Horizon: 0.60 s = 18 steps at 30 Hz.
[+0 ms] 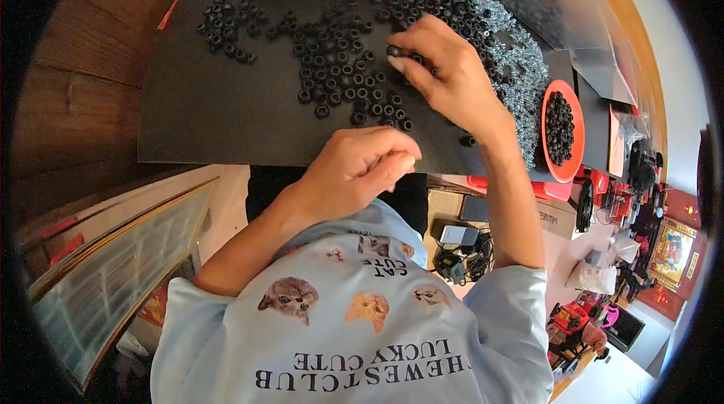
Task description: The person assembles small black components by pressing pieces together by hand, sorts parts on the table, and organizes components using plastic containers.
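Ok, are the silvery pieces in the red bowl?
No, the red bowl holds black ring-shaped parts, while the silvery pieces lie to its left.

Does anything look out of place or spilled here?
Mildly: one small, round black part lies apart from the scattered black ring-shaped parts, between the right hand and the front edge of the dark flat tabletop. Nothing looks clearly damaged.

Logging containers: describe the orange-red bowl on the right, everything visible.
The orange-red bowl looks like smooth plastic, shallow, its plain rim oval in this view. It sits open side up, right of the small silvery parts, holding a heap of small black pieces. Neither the left hand nor the right hand touches it.
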Each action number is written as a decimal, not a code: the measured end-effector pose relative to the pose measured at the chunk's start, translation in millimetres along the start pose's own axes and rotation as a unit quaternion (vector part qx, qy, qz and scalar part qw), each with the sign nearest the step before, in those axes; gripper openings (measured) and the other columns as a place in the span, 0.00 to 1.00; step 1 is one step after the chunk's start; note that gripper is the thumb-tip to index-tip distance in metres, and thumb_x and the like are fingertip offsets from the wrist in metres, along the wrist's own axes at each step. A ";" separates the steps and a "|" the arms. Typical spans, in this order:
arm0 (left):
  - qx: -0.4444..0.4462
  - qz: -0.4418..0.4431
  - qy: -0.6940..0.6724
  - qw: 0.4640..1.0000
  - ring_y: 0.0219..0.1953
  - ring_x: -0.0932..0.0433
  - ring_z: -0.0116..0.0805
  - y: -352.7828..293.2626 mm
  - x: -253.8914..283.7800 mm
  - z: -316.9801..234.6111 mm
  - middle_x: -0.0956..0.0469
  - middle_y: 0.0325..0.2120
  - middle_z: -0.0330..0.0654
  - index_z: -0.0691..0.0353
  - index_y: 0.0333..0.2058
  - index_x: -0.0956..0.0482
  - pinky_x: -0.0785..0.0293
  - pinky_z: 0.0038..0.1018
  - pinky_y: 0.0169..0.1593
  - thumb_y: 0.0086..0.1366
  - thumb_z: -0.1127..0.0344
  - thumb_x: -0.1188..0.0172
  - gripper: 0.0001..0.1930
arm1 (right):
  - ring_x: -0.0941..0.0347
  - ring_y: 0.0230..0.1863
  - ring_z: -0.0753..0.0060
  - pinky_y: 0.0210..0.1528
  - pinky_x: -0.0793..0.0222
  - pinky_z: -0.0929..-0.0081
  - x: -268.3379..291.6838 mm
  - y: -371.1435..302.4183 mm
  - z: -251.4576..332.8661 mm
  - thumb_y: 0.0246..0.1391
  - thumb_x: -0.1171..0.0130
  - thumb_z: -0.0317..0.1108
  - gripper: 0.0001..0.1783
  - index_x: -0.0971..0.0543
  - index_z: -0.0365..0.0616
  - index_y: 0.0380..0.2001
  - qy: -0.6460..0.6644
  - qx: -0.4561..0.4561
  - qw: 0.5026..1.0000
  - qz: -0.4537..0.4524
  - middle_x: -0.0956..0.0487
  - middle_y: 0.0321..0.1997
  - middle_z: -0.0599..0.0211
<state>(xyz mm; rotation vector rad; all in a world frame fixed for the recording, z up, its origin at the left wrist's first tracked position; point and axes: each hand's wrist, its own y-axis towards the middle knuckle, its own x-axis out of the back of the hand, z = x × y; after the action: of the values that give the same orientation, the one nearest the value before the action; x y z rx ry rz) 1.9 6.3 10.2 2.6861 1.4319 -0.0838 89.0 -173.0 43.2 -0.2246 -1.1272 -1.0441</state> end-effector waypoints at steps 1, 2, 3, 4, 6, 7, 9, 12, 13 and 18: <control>0.003 0.000 -0.001 1.000 0.23 0.27 0.22 -1.3 -0.1 -4.8 0.23 0.24 0.39 0.65 0.35 0.24 0.31 0.20 0.26 0.65 0.66 0.48 0.08 | 0.28 0.32 0.56 0.34 0.31 0.64 2.0 -4.6 3.6 0.48 0.41 0.28 0.11 0.23 0.38 0.36 0.069 -0.023 0.997 -0.018 0.29 0.29 0.58; 0.018 -0.040 -0.053 0.998 0.25 0.26 0.22 -2.3 0.7 -9.9 0.23 0.28 0.39 0.65 0.39 0.25 0.29 0.19 0.28 0.67 0.66 0.49 0.09 | 0.29 0.30 0.58 0.32 0.32 0.67 2.3 -8.2 7.0 0.46 0.40 0.26 0.12 0.23 0.37 0.36 0.088 -0.034 0.995 -0.026 0.29 0.28 0.58; 0.033 -0.079 -0.106 0.991 0.27 0.24 0.22 -2.5 1.7 -13.5 0.22 0.31 0.40 0.65 0.43 0.27 0.27 0.18 0.29 0.68 0.65 0.50 0.11 | 0.29 0.30 0.58 0.32 0.32 0.67 4.3 -12.3 11.9 0.46 0.40 0.26 0.12 0.23 0.37 0.36 0.090 -0.038 0.995 -0.025 0.29 0.28 0.58; 0.039 -0.098 -0.092 0.990 0.29 0.25 0.23 2.1 8.5 -13.5 0.22 0.33 0.40 0.66 0.44 0.28 0.27 0.18 0.29 0.69 0.62 0.51 0.13 | 0.29 0.29 0.58 0.31 0.32 0.68 6.7 -15.7 17.9 0.46 0.40 0.26 0.12 0.23 0.37 0.37 0.107 -0.062 0.992 -0.032 0.29 0.28 0.58; 0.018 -0.136 -0.083 0.987 0.26 0.27 0.22 14.2 15.8 -8.4 0.23 0.31 0.40 0.66 0.43 0.28 0.29 0.18 0.27 0.68 0.61 0.49 0.13 | 0.29 0.27 0.57 0.28 0.31 0.69 9.3 -19.8 28.8 0.44 0.39 0.24 0.13 0.23 0.35 0.36 0.117 -0.067 0.989 -0.056 0.29 0.28 0.57; 0.005 -0.146 -0.087 0.985 0.25 0.28 0.21 18.7 17.4 -7.6 0.23 0.30 0.40 0.66 0.43 0.27 0.30 0.18 0.27 0.68 0.60 0.49 0.13 | 0.29 0.27 0.57 0.28 0.31 0.69 7.1 -20.6 30.5 0.44 0.39 0.24 0.13 0.23 0.35 0.36 0.118 -0.069 0.989 -0.057 0.29 0.28 0.57; 0.001 -0.149 -0.102 0.984 0.25 0.28 0.21 25.3 16.7 -7.7 0.23 0.30 0.40 0.65 0.43 0.27 0.31 0.18 0.26 0.68 0.60 0.48 0.14 | 0.28 0.27 0.57 0.28 0.30 0.68 0.2 -21.7 31.9 0.42 0.38 0.22 0.14 0.23 0.35 0.36 0.092 0.007 0.989 -0.115 0.29 0.27 0.57; 0.005 -0.143 -0.140 0.980 0.24 0.29 0.21 30.7 20.0 -1.9 0.23 0.29 0.40 0.65 0.43 0.27 0.32 0.18 0.24 0.67 0.60 0.47 0.14 | 0.28 0.27 0.56 0.28 0.30 0.68 -1.8 -22.6 35.6 0.41 0.39 0.20 0.15 0.23 0.35 0.37 0.074 0.032 0.989 -0.126 0.29 0.29 0.56; 0.012 -0.132 -0.166 0.977 0.24 0.29 0.21 31.1 21.3 -0.2 0.23 0.29 0.39 0.65 0.43 0.27 0.33 0.18 0.24 0.66 0.61 0.46 0.14 | 0.28 0.27 0.56 0.28 0.30 0.69 -1.0 -23.2 36.9 0.41 0.39 0.20 0.16 0.23 0.35 0.38 0.068 0.042 0.989 -0.123 0.28 0.29 0.56; 0.009 -0.115 -0.269 0.956 0.26 0.28 0.20 29.9 24.7 -6.9 0.23 0.29 0.38 0.65 0.43 0.26 0.30 0.16 0.27 0.65 0.66 0.44 0.11 | 0.31 0.25 0.75 0.25 0.36 0.80 7.8 -30.7 40.0 0.44 0.45 0.14 0.20 0.24 0.35 0.43 0.234 -0.071 0.963 -0.114 0.27 0.31 0.63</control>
<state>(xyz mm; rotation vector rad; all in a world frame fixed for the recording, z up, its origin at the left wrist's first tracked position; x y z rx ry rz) 40.5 10.9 16.5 2.2314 1.5338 -0.7782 40.2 -168.8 57.8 0.0452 -0.6594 -1.3027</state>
